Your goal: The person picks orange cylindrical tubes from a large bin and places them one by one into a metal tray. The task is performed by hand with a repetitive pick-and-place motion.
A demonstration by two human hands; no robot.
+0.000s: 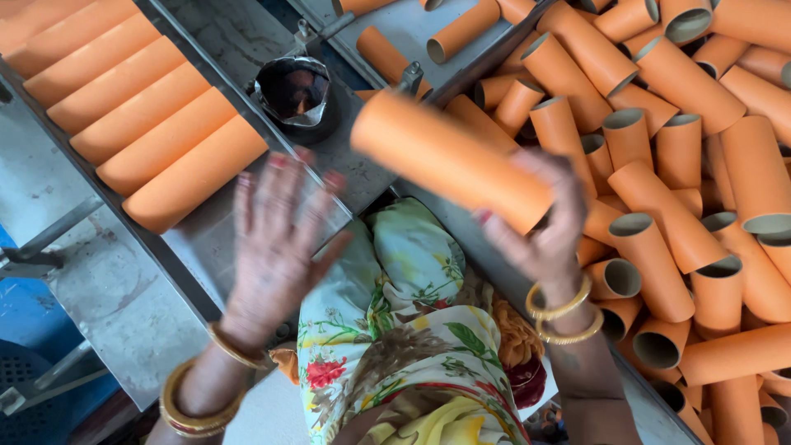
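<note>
right hand (548,235): I've got it wrapped round one orange tube (451,161), fingers closed mid-body, carried in the air above the metal tray's (210,235) right edge, a bit blurry.
left hand (276,239): flat, fingers spread, holding nothing, hovering over the tray's near end.
row of tubes (140,115): side by side along the tray's left side.
loose pile (684,165): heaped to the right.
how I'd do it: keep the tube parallel to the row, set it snug against the nearest one, steady with the flat palm.
</note>
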